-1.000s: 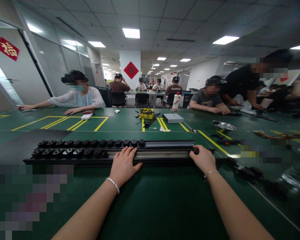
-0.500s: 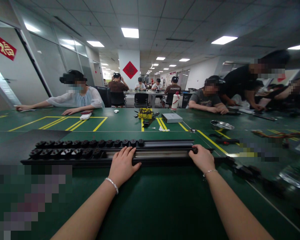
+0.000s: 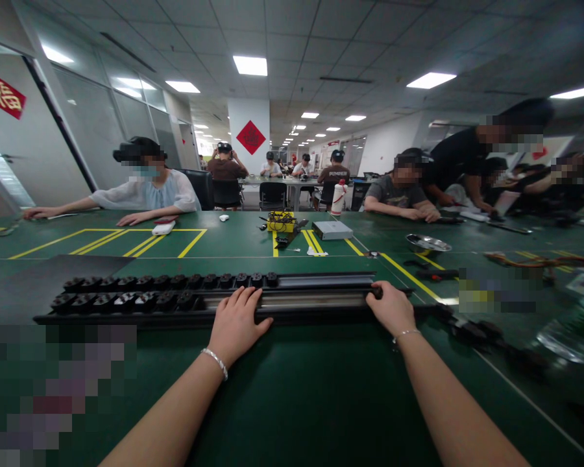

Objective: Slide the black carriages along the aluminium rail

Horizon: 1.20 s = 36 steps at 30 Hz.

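A long black power track (image 3: 316,316) with a metallic channel lies across the table in front of me. Behind it runs a second, parallel track (image 3: 326,281). Rows of black socket modules (image 3: 146,300) sit on the left part of both. My left hand (image 3: 236,327) rests on the near track just right of its modules, fingers stretched out and thumb apart. At the right end, the fingers of my right hand (image 3: 394,310) close around a small dark round piece (image 3: 378,292), apparently another socket module. My palm partly hides it, so I cannot tell whether it is seated in the channel.
More black parts (image 3: 481,334) lie right of the tracks, near a clear plastic bottle (image 3: 571,334). Farther back are a metal bowl (image 3: 428,244), a grey box (image 3: 331,230) and a yellow holder with cables (image 3: 281,222). Co-workers sit across the green table (image 3: 321,402).
The whole view has shifted slightly, with things sitting a little farther left. Both hands keep the same positions on the track.
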Tool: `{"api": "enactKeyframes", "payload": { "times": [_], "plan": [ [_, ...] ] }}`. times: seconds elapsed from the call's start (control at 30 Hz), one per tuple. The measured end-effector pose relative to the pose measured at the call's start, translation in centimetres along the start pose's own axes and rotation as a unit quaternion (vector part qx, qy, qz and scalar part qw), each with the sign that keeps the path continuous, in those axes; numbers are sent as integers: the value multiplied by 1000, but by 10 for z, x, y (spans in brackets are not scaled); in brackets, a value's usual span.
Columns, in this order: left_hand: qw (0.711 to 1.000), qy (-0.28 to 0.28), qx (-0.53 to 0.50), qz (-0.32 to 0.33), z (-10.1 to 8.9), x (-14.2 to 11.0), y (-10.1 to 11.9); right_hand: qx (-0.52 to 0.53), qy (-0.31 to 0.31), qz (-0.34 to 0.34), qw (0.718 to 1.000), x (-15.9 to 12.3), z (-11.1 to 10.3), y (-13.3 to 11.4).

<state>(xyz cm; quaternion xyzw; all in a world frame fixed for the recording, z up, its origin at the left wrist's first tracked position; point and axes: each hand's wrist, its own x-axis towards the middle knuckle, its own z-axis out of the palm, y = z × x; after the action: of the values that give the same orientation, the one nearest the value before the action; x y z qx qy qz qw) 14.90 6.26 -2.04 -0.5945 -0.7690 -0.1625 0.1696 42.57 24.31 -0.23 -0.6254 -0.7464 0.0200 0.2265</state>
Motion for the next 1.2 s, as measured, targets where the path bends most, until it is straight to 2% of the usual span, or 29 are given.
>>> {"api": "enactKeyframes", "payload": {
  "times": [1.2],
  "plan": [
    [1000, -15, -10, -11, -2, 1, 1, 10, -16, 12, 1000, -1, -5, -1]
  ]
}}
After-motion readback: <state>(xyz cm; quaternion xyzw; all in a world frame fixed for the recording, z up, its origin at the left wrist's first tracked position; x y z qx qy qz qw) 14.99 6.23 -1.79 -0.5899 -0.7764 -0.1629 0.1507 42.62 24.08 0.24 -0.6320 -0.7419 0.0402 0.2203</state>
